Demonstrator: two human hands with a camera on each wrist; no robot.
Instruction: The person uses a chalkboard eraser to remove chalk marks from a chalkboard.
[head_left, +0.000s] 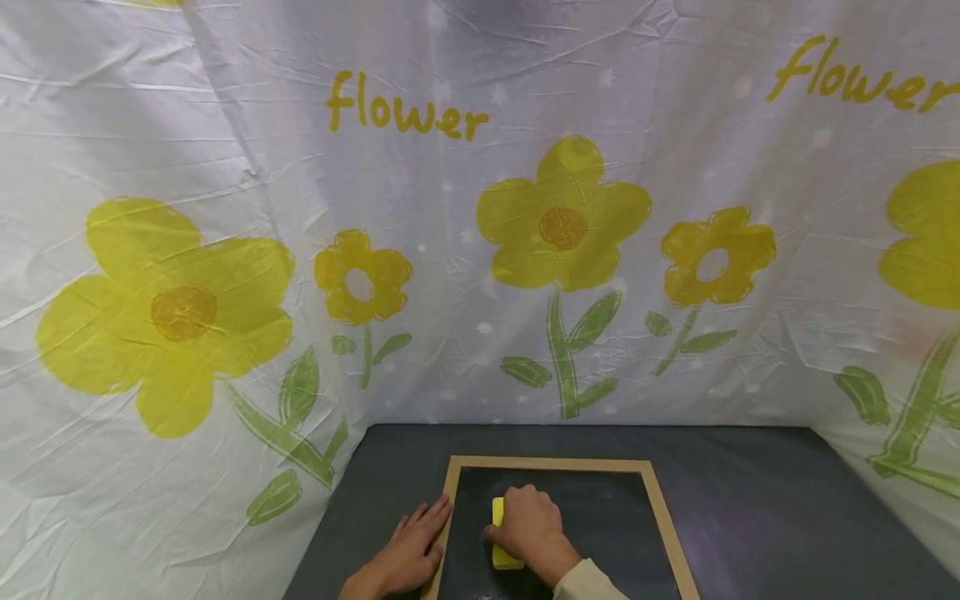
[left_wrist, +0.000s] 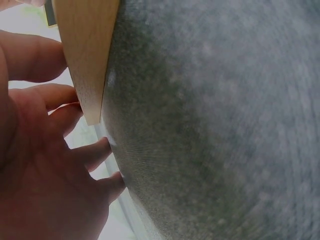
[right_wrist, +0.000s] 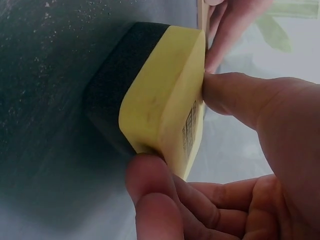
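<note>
A small chalkboard (head_left: 600,517) with a pale wooden frame (head_left: 547,462) lies on the dark grey table (head_left: 750,517). My right hand (head_left: 528,527) grips a yellow eraser (head_left: 497,510) with a black pad, pressing it on the board's left part. In the right wrist view thumb and fingers (right_wrist: 155,200) pinch the yellow eraser (right_wrist: 165,105) against the dusty board (right_wrist: 45,75). My left hand (head_left: 412,546) lies flat with straight fingers on the frame's left edge. The left wrist view shows those fingers (left_wrist: 60,100) against the wooden frame (left_wrist: 87,55) and grey table cover (left_wrist: 215,130).
A white cloth with yellow flowers (head_left: 562,217) and the word "flower" hangs behind and at both sides of the table. The table's bare grey surface extends to the right of the board.
</note>
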